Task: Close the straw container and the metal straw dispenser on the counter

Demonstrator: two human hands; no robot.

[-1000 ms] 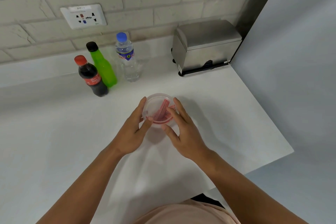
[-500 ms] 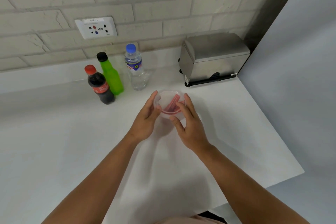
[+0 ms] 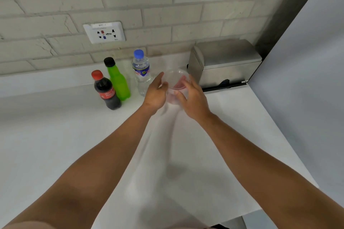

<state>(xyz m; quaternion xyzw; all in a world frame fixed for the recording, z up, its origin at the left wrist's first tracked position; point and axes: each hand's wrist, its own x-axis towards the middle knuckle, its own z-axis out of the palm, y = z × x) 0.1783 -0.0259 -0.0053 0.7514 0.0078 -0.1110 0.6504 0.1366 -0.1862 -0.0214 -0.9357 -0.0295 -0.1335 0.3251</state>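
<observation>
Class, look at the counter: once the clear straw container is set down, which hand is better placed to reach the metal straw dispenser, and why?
Probably the right hand. It holds the straw container on the side facing the metal straw dispenser, nothing between them. The left hand is on the bottles' side and would reach across.

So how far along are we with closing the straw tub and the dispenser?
The metal dispenser at the back right looks shut, its lid lying flat. In hand: the left hand and right hand hold the clear straw tub with pink straws inside. Blur hides whether its lid is fully seated, so checking that and setting it down are left.
</observation>
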